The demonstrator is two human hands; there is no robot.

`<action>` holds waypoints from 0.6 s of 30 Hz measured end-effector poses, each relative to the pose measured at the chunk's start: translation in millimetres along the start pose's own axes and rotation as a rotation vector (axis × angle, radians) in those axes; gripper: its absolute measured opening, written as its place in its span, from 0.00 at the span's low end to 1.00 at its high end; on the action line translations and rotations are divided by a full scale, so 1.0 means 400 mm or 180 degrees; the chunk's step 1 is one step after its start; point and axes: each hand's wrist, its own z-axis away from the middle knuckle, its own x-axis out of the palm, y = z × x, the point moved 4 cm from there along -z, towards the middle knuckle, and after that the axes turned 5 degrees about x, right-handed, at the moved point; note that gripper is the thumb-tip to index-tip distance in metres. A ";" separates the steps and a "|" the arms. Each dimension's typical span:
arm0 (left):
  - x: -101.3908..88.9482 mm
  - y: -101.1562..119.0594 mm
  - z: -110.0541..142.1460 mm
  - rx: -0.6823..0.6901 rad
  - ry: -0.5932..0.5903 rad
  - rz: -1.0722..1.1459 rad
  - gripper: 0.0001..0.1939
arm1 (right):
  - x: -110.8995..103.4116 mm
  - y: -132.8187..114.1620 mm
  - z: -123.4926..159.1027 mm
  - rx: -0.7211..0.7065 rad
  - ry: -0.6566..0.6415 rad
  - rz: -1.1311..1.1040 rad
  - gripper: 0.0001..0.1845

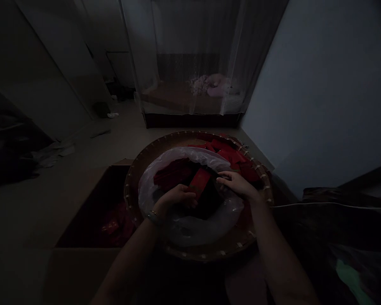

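In dim light, my left hand (181, 195) grips the lower left end of a red envelope (201, 178), thumb on top. My right hand (236, 183) is a little to the right, its fingers pinched together by a dark edge; what they hold is too dark to make out. Both hands are over an open clear plastic bag (187, 232) with its rim spread wide. Inside it, a dark red bundle (173, 173) lies at the left. The bag sits in a round woven basket tray (139, 167), and more red envelopes (227, 153) are heaped along its far right side.
An open cardboard box (85, 212) with red packets inside stands left of the tray. Behind is a bed (171, 99) under a net curtain. A white wall (305, 106) rises at the right, with a thin white cord (330, 204) in front of it.
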 end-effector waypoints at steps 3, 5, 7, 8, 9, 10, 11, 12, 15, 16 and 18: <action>-0.017 0.013 -0.003 0.0143 0.0485 0.0126 0.20 | 0.002 0.013 0.000 -0.0125 -0.0119 0.0322 0.23; -0.023 0.019 -0.004 0.0232 0.0700 0.0150 0.20 | 0.015 0.018 0.001 -0.0283 -0.0212 0.0744 0.23; -0.022 0.024 -0.003 0.0332 0.0694 0.0134 0.20 | 0.032 0.018 -0.001 -0.0450 -0.0313 0.1156 0.23; -0.019 0.025 -0.002 0.0373 0.0607 0.0107 0.20 | 0.039 0.017 -0.003 -0.0519 -0.0315 0.1287 0.22; -0.014 0.027 0.000 0.0401 0.0483 0.0066 0.20 | 0.042 0.015 -0.007 -0.0568 -0.0270 0.1333 0.20; -0.009 0.027 0.002 0.0415 0.0346 0.0010 0.21 | 0.042 0.013 -0.012 -0.0585 -0.0162 0.1278 0.18; -0.003 0.028 0.005 0.0416 0.0213 -0.0052 0.21 | 0.037 0.011 -0.018 -0.0586 0.0020 0.1139 0.16; 0.003 0.029 0.008 0.0399 0.0078 -0.0115 0.21 | 0.029 0.009 -0.024 -0.0586 0.0246 0.0958 0.17; 0.023 0.031 0.019 0.0288 -0.0301 -0.0297 0.21 | 0.010 0.004 -0.034 -0.0616 0.0838 0.0589 0.25; 0.029 0.033 0.023 0.0247 -0.0405 -0.0363 0.20 | 0.009 0.001 -0.034 -0.0646 0.0954 0.0602 0.26; 0.039 0.036 0.031 0.0178 -0.0579 -0.0501 0.20 | 0.017 -0.006 -0.029 -0.0700 0.0985 0.0757 0.25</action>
